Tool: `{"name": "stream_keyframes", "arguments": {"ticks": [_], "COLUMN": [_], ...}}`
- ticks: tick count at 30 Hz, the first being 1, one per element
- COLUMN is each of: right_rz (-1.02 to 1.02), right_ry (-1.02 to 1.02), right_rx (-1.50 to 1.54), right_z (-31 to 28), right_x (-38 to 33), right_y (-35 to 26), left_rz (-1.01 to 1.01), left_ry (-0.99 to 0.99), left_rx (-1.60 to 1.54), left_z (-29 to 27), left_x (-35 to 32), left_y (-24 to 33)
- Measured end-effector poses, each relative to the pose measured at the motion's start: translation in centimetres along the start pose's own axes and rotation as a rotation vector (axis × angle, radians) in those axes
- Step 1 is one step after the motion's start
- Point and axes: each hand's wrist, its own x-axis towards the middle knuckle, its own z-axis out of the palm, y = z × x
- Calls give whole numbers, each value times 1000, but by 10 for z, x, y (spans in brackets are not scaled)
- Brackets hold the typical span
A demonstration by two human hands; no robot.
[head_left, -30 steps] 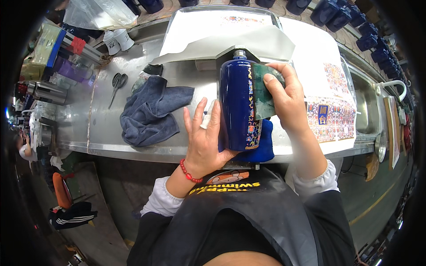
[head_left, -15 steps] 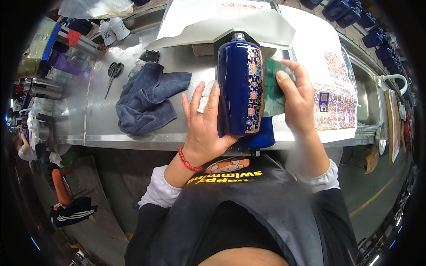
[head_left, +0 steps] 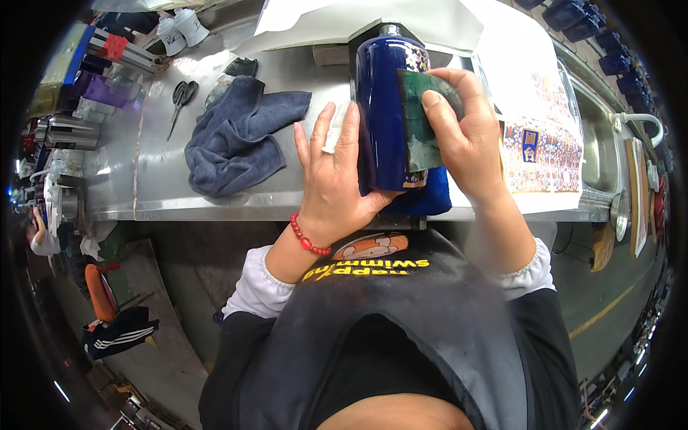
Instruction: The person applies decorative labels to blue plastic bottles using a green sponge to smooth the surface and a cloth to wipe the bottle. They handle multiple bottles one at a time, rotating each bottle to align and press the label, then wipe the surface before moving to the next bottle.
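A glossy dark-blue bottle (head_left: 380, 115) lies in a dark cradle, neck away from me, with a patterned decal strip (head_left: 417, 57) along its right side. My left hand (head_left: 330, 172) rests along the bottle's left side. Its fingers are stretched and spread, one finger wears a white wrap, and the thumb reaches the bottle's base. My right hand (head_left: 462, 129) pinches a flat green scraper (head_left: 421, 129) between thumb and fingers. The scraper lies over the decal strip and hides most of it. A blue cloth (head_left: 430, 197) sits under the bottle's near end.
A grey-blue towel (head_left: 236, 140) and black scissors (head_left: 180, 104) lie on the metal counter (head_left: 161, 165) at left. Printed decal sheets (head_left: 545, 154) lie at right, beside a sink (head_left: 596, 143). White paper (head_left: 308, 29) covers the back. Blue bottles (head_left: 566, 18) stand far right.
The green scraper in my right hand has moved left from beside the bottle onto the decal strip. My left hand stays along the bottle. The whole view has shifted slightly.
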Motion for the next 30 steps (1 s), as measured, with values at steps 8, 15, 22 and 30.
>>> {"name": "stream_keyframes", "arguments": {"ticks": [8,15,22,30], "right_rz": [146,-121,183,38], "right_ry": [-39,-127,-6,-18], "right_rx": [95,-127,504,308], "right_z": [-9,-5,-36,-54], "right_x": [-29,-28,-33,-49], "right_y": [2,-14,23,65], "left_rz": [-13,-40,-91,-51], "left_ry": [14,-17,-134,-196], "left_rx": [-26,-27,56,-13], "left_z": [1,1,-5,-8], "left_x": [0,-6,-8,-16], "left_y": [-2,-8,-15,-32]}}
